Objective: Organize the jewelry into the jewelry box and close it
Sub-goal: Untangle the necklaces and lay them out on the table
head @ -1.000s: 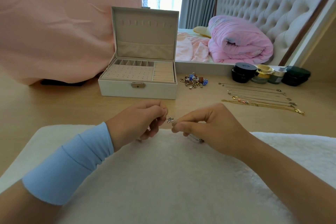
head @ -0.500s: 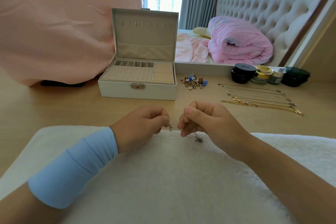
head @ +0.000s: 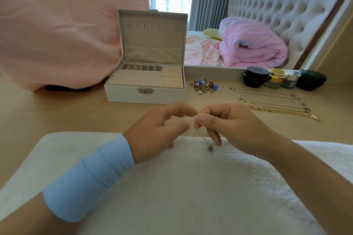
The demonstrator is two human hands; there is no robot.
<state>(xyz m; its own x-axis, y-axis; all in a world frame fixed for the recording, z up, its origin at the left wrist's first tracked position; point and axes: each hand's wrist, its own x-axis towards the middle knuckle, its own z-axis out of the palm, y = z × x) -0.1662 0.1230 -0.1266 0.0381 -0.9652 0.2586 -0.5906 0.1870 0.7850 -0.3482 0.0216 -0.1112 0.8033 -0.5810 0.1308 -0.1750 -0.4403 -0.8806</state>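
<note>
Right hand [head: 229,126]: thumb and forefinger pinch a thin chain [head: 200,135] at its top end. Chain hangs near vertical, and its pendant [head: 210,148] touches the white mat [head: 191,192]. Left hand [head: 160,131]: fingers spread and loosely curved, holding nothing that I can see, though it's blurred. A small piece [head: 172,145] lies on the mat just under it.

Jewelry box [head: 124,95] sits open on the surface [head: 57,108], ahead and slightly left of both hands, lid upright. The left hand is nearer the box, but the right has the chain. Likely next: carry the chain forward-left to the lid hooks [head: 152,26], keeping it hanging so it doesn't tangle. Loose pile [head: 203,85] and laid-out necklaces [head: 273,103] are not yet boxed.
</note>
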